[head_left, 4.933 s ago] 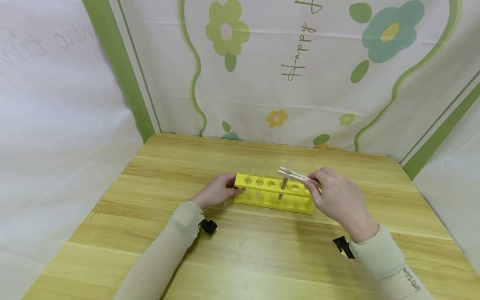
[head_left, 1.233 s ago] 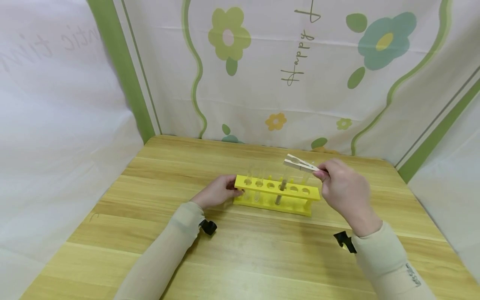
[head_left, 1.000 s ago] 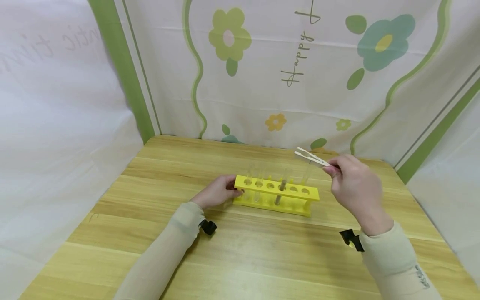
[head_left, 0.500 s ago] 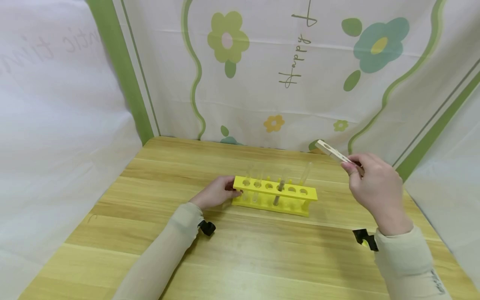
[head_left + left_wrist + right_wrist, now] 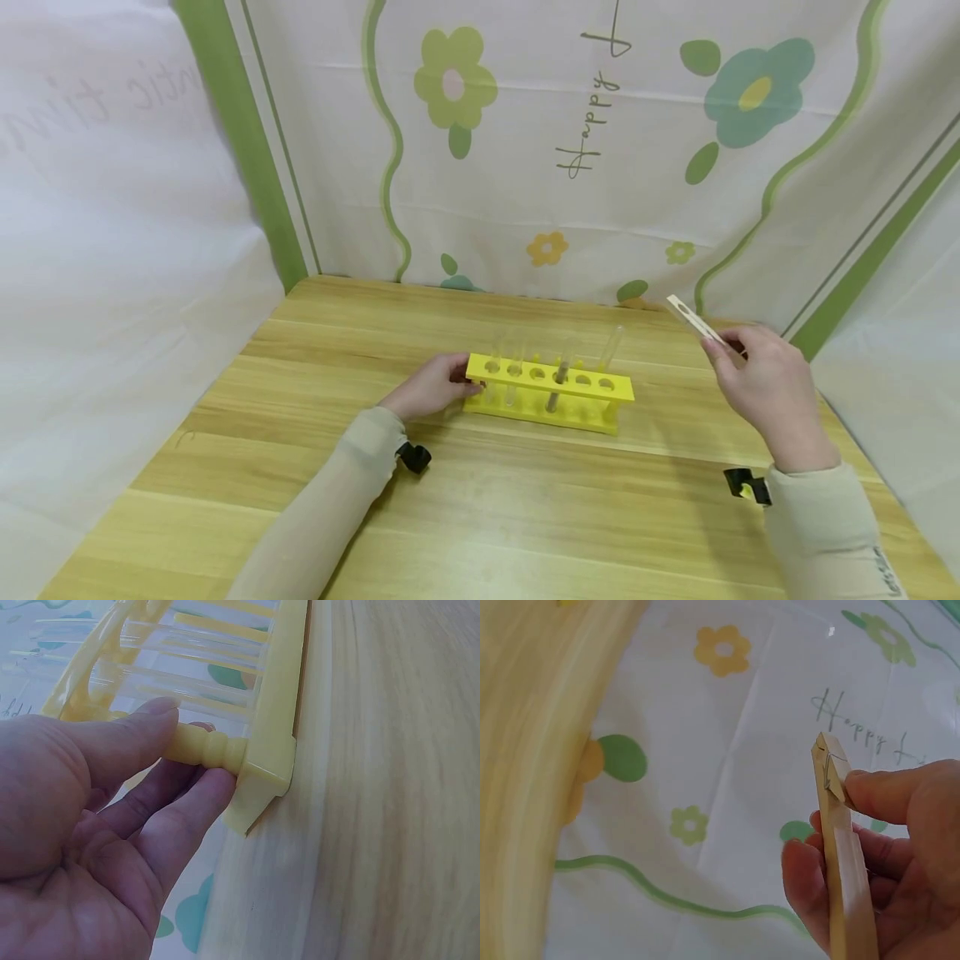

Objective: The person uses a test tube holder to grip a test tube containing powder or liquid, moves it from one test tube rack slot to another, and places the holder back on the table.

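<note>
A yellow test tube rack (image 5: 600, 395) stands upright on the table. My left hand (image 5: 426, 388) pinches the rack's left end post (image 5: 202, 745) between thumb and fingers. Two clear test tubes (image 5: 187, 686) stand in the left holes, and farther right is a tube with dark grey contents (image 5: 552, 403). Another clear tube (image 5: 612, 346) leans at the rack's right end. Up and to the right of the rack, my right hand (image 5: 772, 387) holds a wooden test tube clamp (image 5: 686, 315) by its handle. The clamp's jaws are together with no tube in them; its wire spring (image 5: 828, 771) shows.
The wooden table (image 5: 480, 508) stretches in front of the rack and to both sides. A white curtain (image 5: 495, 196) printed with flowers and lettering hangs behind the table, with pale cloth walls (image 5: 127, 250) left and right. Black straps (image 5: 415, 457) sit at the wrists.
The clamp was at the dark-filled tube; it has come off with jaws spread, moved up and right, and its jaws have come together. That tube stays in the rack. My left hand has stayed put.
</note>
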`<state>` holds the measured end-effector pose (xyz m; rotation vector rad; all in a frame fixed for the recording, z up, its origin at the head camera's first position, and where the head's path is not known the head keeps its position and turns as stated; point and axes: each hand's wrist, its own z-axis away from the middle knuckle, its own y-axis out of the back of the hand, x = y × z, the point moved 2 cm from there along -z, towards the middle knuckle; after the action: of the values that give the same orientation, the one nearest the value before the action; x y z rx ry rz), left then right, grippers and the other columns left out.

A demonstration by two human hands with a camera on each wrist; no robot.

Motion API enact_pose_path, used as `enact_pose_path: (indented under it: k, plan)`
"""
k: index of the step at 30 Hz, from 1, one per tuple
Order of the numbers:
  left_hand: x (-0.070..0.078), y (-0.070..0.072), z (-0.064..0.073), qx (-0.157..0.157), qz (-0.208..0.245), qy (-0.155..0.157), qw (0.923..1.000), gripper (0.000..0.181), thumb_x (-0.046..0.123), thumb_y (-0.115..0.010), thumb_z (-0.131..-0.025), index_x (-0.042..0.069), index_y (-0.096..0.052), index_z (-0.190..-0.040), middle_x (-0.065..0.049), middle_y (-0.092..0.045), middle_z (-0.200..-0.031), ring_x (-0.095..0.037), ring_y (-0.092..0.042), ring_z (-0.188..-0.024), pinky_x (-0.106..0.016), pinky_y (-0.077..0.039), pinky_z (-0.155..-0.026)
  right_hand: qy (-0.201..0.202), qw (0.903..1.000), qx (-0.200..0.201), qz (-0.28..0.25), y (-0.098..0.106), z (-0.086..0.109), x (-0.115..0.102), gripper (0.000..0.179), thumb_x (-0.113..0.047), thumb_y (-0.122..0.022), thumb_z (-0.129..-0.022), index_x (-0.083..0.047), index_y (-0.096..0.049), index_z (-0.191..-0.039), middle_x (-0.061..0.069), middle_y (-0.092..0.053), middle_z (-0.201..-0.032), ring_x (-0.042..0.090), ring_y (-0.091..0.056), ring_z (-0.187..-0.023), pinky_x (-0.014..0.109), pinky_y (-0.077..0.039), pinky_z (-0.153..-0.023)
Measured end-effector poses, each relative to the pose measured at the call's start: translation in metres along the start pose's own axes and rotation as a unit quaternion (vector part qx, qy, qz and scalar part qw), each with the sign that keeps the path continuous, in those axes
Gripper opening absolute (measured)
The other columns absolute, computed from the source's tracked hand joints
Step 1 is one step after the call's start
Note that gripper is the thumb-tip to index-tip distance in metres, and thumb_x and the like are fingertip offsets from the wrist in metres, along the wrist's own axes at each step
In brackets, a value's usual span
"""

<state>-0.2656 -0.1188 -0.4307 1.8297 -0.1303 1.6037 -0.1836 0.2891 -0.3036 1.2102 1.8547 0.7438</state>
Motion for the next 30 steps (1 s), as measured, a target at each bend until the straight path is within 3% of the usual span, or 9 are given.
enact_pose_path:
  k: [11, 17, 27, 30]
  plan:
    - [0.001, 0.000, 0.002, 0.000, -0.004, -0.001, 1.0000, 0.020, 0.011, -0.065, -0.097, 0.016, -0.064, -0.116, -0.004, -0.068, -0.105, -0.020, -0.061, -0.090, -0.034, -0.053, -0.078, -0.050, 0.9955, -0.079, 0.017, -0.018, 0.003, 0.051, 0.031, -0.025, -0.063, -0.098, 0.005, -0.070, -0.100, 0.023, -0.066, -0.093, 0.037, -0.059, -0.076, 0.052, -0.044, -0.062]
    - [0.001, 0.000, 0.002, 0.001, -0.009, -0.004, 0.9999, 0.020, 0.011, -0.065, -0.097, 0.017, -0.064, -0.116, -0.003, -0.068, -0.105, -0.020, -0.062, -0.091, -0.034, -0.054, -0.079, -0.089, 0.9850, -0.145, 0.030, -0.027, 0.007, 0.078, 0.041, -0.031, -0.059, -0.100, 0.007, -0.069, -0.104, 0.022, -0.069, -0.090, 0.029, -0.058, -0.069, 0.043, -0.043, -0.056]
    - [0.001, 0.001, 0.002, -0.001, -0.003, -0.004, 1.0000, 0.019, 0.012, -0.065, -0.097, 0.016, -0.064, -0.116, -0.003, -0.068, -0.105, -0.020, -0.062, -0.092, -0.034, -0.054, -0.079, -0.106, 0.9702, -0.213, 0.047, -0.043, 0.009, 0.111, 0.045, -0.034, -0.055, -0.101, 0.009, -0.066, -0.108, 0.015, -0.067, -0.082, 0.024, -0.053, -0.064, 0.034, -0.040, -0.051]
    - [0.001, 0.001, 0.001, -0.002, -0.004, -0.005, 1.0000, 0.020, 0.012, -0.066, -0.097, 0.016, -0.064, -0.116, -0.003, -0.068, -0.106, -0.019, -0.062, -0.092, -0.034, -0.054, -0.079, -0.110, 0.9641, -0.237, 0.048, -0.049, 0.009, 0.117, 0.046, -0.033, -0.055, -0.101, 0.011, -0.065, -0.109, 0.018, -0.067, -0.086, 0.027, -0.056, -0.067, 0.039, -0.045, -0.055]
